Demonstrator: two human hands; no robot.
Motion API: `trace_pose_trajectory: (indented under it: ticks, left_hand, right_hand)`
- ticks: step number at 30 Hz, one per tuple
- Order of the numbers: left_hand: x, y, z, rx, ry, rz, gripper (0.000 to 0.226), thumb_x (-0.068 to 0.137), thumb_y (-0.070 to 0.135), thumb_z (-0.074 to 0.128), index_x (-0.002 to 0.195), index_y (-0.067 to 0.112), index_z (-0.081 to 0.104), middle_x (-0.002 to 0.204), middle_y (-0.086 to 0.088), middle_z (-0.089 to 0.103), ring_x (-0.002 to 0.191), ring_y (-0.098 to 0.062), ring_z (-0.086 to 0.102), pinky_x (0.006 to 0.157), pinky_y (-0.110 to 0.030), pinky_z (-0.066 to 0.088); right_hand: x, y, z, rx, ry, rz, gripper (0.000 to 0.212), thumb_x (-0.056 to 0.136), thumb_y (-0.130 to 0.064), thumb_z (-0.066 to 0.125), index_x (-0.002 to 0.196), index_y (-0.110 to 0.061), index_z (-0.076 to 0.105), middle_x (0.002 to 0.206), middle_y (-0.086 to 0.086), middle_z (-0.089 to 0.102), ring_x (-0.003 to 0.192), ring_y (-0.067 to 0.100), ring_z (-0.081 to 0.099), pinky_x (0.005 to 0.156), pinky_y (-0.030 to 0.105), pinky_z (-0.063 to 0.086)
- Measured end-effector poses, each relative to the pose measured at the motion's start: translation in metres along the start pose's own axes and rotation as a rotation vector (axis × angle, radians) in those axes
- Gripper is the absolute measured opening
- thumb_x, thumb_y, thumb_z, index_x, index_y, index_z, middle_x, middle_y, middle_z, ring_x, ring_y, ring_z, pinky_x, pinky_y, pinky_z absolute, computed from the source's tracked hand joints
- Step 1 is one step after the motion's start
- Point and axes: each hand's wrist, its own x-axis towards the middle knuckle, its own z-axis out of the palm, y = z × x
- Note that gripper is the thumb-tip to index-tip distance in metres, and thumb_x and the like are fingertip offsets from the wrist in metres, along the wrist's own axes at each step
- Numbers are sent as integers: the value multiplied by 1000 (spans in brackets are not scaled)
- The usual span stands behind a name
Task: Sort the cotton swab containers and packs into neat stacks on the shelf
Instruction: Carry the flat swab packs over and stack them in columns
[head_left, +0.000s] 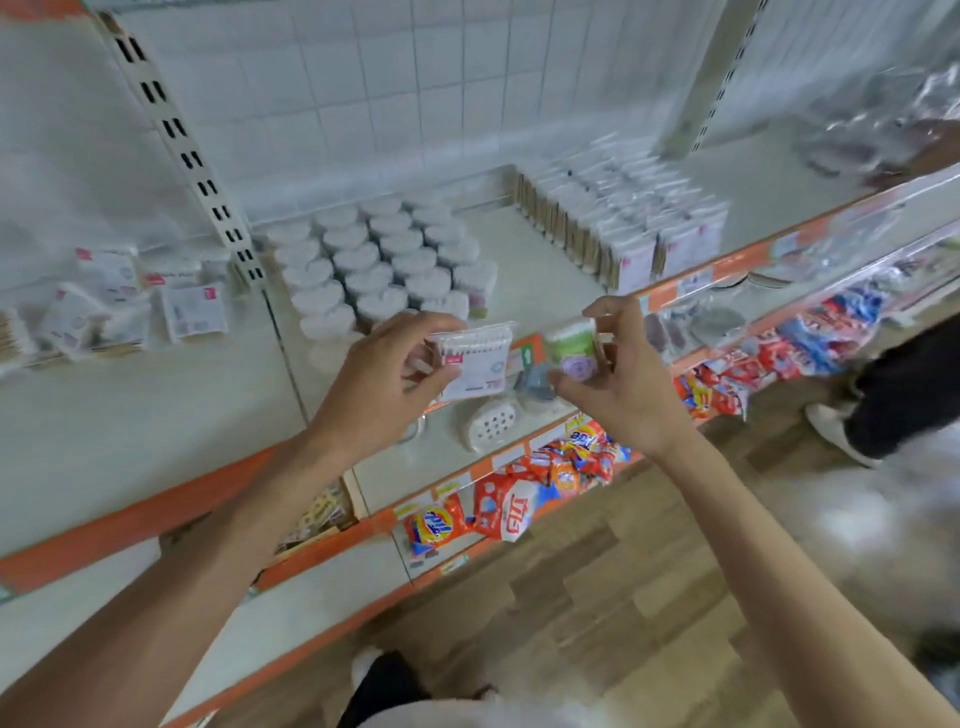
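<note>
Pinched between thumb and curled fingers, a flat cotton swab pack (475, 361) sits in the left hand (382, 382), held out in front of the shelf edge (691, 283). Just beside it, the right hand (626, 379) grips a small round swab container (574, 345) with a green and purple label, thumb on top and fingers curled beneath it. Pack and container are near each other but apart, both in the air above the front of the upper shelf.

On that shelf, behind the hands, stand rows of white-lidded round containers (379, 260), packed close together. To their right, a dense row of upright swab packs (623, 228) runs toward the back wall. On the left section lie loose flat packs (119, 306), scattered and tilted in several directions.

Below the hands a white perforated soap dish (491, 423) rests on the next shelf down. Lower still, red and orange detergent sachets (519, 493) hang along the shelf front. At the far right edge, another person's dark trouser leg and white shoe (841, 431) stand on the wooden floor
</note>
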Motion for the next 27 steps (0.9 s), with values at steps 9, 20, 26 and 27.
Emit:
trace_pose_trajectory:
  ticks: [9, 20, 26, 27]
  left_hand:
    - [44, -4, 32, -53, 49, -58, 36, 89, 14, 74, 121, 27, 64, 93, 9, 62, 85, -10, 66, 77, -14, 53]
    - [105, -9, 66, -113, 147, -58, 38, 88, 13, 74, 120, 31, 63, 103, 18, 63, 89, -5, 66, 77, -9, 51]
    - [119, -12, 73, -80, 167, -154, 40, 87, 11, 75, 121, 29, 64, 94, 16, 64, 87, -7, 66, 75, -9, 51]
    - [120, -11, 75, -74, 179, -167, 40, 87, 10, 75, 121, 29, 64, 95, 16, 63, 87, -7, 66, 74, -9, 51]
  right_hand:
    - [41, 31, -22, -14, -4, 21, 56, 82, -3, 78, 116, -19, 37, 95, -18, 61, 69, 17, 64, 61, 24, 53]
    - [107, 68, -55, -192, -22, 34, 50, 83, -21, 78, 111, -20, 37, 90, 9, 61, 76, 22, 61, 71, 46, 53]
    - [143, 98, -38, -308, -69, 36, 45, 78, -24, 78, 103, -22, 40, 103, -1, 56, 92, 19, 53, 70, 29, 39]
    - [150, 102, -36, -308, -91, 43, 44, 78, -23, 77, 103, -22, 41, 103, -3, 56, 93, 18, 52, 70, 26, 37]
